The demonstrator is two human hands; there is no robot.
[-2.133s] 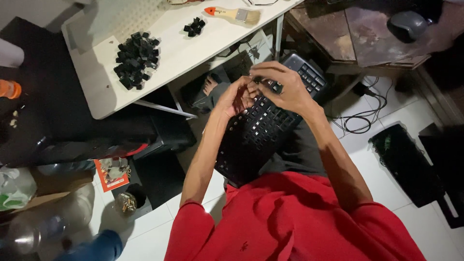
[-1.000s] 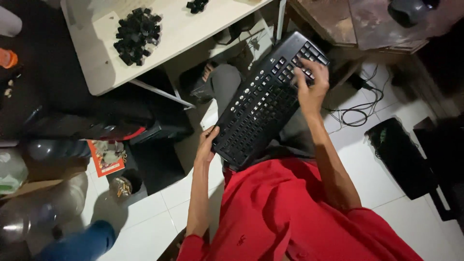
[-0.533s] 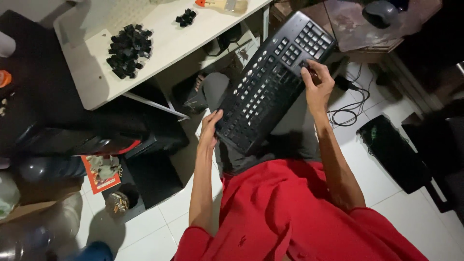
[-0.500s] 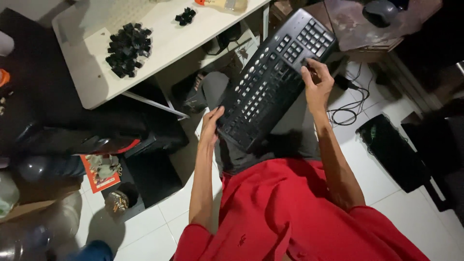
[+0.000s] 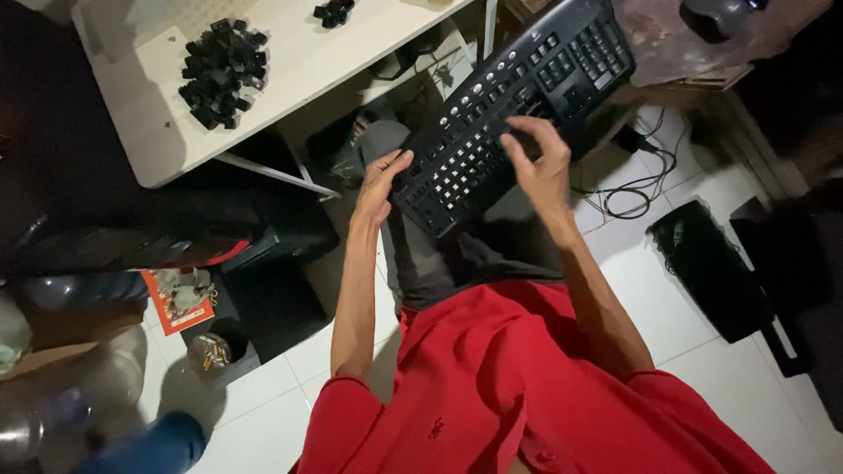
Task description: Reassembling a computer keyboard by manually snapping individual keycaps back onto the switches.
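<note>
Far left of both hands, one large heap of loose black keycaps (image 5: 219, 70) lay on the white worktop (image 5: 158, 140), a second, smaller cluster (image 5: 332, 10) beyond it. The left hand (image 5: 379, 184) gripped the near left corner of one black keyboard (image 5: 514, 110), held tilted over the lap; the right hand (image 5: 540, 167) hovered open, fingers spread, over its middle keys. Judged risk: held by a single corner, the keyboard could twist or slip floorward if the right hand pressed hard.

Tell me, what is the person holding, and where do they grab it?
A black keyboard. The left hand grips its near left corner; the right hand rests fingers on the keys.
</note>
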